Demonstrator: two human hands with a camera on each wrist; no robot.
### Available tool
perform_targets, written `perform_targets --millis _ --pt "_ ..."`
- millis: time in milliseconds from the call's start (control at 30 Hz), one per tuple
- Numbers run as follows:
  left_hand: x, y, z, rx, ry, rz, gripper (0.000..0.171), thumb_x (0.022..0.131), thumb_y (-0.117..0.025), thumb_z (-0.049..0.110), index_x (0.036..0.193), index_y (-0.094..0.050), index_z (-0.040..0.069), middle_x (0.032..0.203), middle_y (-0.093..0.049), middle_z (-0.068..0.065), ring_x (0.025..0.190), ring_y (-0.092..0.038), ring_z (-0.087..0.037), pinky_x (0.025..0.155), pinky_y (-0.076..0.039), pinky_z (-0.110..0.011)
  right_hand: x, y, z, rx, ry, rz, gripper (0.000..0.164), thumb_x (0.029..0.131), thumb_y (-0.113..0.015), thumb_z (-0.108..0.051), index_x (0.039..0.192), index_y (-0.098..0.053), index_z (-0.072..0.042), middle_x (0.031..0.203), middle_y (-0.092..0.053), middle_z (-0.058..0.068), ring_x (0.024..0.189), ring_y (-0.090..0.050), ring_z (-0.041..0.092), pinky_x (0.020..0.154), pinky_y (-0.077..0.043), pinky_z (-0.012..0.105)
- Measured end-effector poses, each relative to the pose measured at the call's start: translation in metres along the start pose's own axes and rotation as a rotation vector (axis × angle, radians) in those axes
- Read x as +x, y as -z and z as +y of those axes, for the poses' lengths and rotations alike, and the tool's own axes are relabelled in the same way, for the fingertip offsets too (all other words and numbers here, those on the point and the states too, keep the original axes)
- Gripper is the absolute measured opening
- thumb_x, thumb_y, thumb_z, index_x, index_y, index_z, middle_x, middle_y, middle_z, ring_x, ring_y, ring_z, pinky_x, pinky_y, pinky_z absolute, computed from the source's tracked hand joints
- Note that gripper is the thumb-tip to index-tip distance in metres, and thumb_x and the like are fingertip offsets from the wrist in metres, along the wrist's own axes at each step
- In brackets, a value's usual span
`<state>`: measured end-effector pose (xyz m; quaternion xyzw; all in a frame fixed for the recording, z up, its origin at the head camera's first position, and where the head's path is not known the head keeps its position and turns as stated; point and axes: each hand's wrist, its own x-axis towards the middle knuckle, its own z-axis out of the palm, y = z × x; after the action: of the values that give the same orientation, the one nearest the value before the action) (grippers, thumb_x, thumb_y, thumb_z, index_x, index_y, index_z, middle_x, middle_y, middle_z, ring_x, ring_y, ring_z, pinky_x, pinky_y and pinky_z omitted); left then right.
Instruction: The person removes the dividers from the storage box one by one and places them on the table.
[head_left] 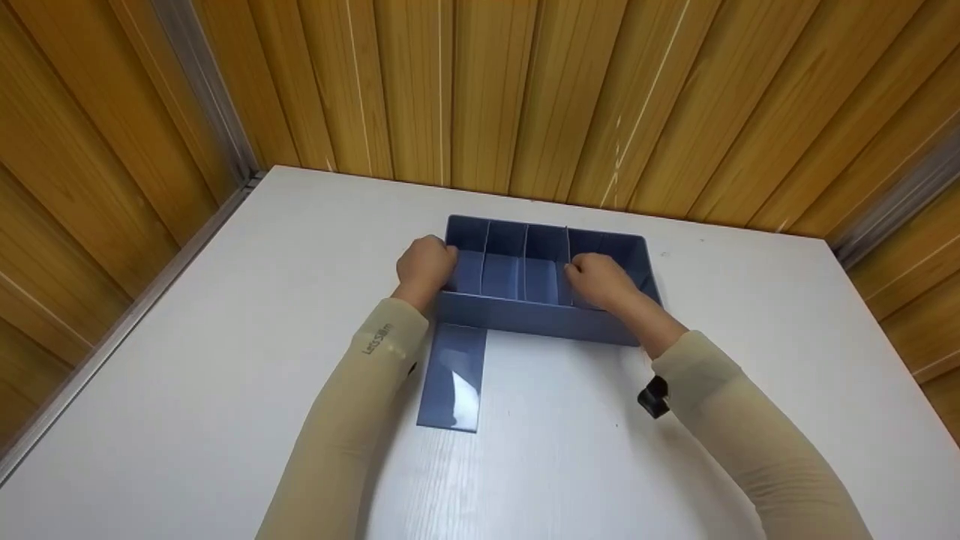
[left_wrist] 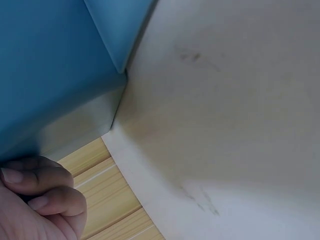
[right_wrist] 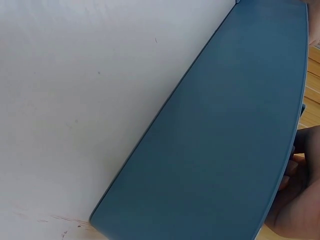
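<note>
A long blue-grey storage box stands on the table, with upright dividers splitting its inside into several compartments. My left hand grips the box's left end wall, its thumb over the rim. Curled fingers show beside that end in the left wrist view. Reaching over the front wall, my right hand pinches a divider right of the box's middle. In the right wrist view the front wall hides part of the curled right hand.
A flat blue-grey panel with a bright glare patch lies just in front of the box's left part. The white table meets a wood-slat wall behind the box. Metal posts stand at both back corners.
</note>
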<state>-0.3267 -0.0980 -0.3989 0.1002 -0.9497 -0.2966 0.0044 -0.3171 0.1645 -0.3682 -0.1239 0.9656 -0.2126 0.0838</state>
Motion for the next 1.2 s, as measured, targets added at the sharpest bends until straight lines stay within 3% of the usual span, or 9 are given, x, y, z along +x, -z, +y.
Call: perform_targets --millis 400,600,833,1200 --pt "0.0007 0.0017 0.0015 -0.002 -0.001 0.005 0.035 0.100 -0.050 0.025 0.066 -0.049 0.014 0.082 -0.064 -0.007 0.072 -0.052 -0.021 0.065 -0.043 -0.036 0.0008 0.0052 0.0002 0.028 0.020 0.043 0.035 0.106 -0.044 -0.017 0.072 -0.047 -0.010 0.066 -0.041 -0.001 0.065 -0.042 0.017 0.064 -0.035 0.031" --pt "0.0003 0.0005 0.0015 -0.002 0.002 0.003 0.034 0.100 -0.050 0.025 0.069 -0.055 0.012 0.091 -0.073 -0.012 0.074 -0.053 -0.021 0.069 -0.047 -0.039 -0.0009 0.0069 0.0002 0.055 0.012 0.051 0.035 0.106 -0.044 -0.016 0.072 -0.047 -0.010 0.065 -0.041 -0.002 0.064 -0.042 0.016 0.063 -0.035 0.031" --pt "0.0000 0.0003 0.0017 0.026 0.015 -0.022 0.035 0.101 -0.049 0.025 0.087 -0.072 0.004 0.098 -0.077 -0.014 0.074 -0.054 -0.021 0.069 -0.049 -0.038 -0.0019 0.0067 0.0001 0.077 0.027 0.052 0.038 0.107 -0.041 -0.018 0.070 -0.042 -0.013 0.063 -0.038 -0.002 0.061 -0.039 0.015 0.062 -0.034 0.031" --pt "0.0005 -0.0005 0.0018 0.021 0.010 -0.007 0.034 0.101 -0.050 0.026 0.085 -0.070 0.005 0.099 -0.077 -0.014 0.075 -0.055 -0.021 0.074 -0.053 -0.042 -0.0001 0.0087 0.0009 0.085 0.017 0.058 0.037 0.107 -0.042 -0.019 0.071 -0.043 -0.012 0.064 -0.039 -0.002 0.062 -0.039 0.015 0.063 -0.034 0.031"
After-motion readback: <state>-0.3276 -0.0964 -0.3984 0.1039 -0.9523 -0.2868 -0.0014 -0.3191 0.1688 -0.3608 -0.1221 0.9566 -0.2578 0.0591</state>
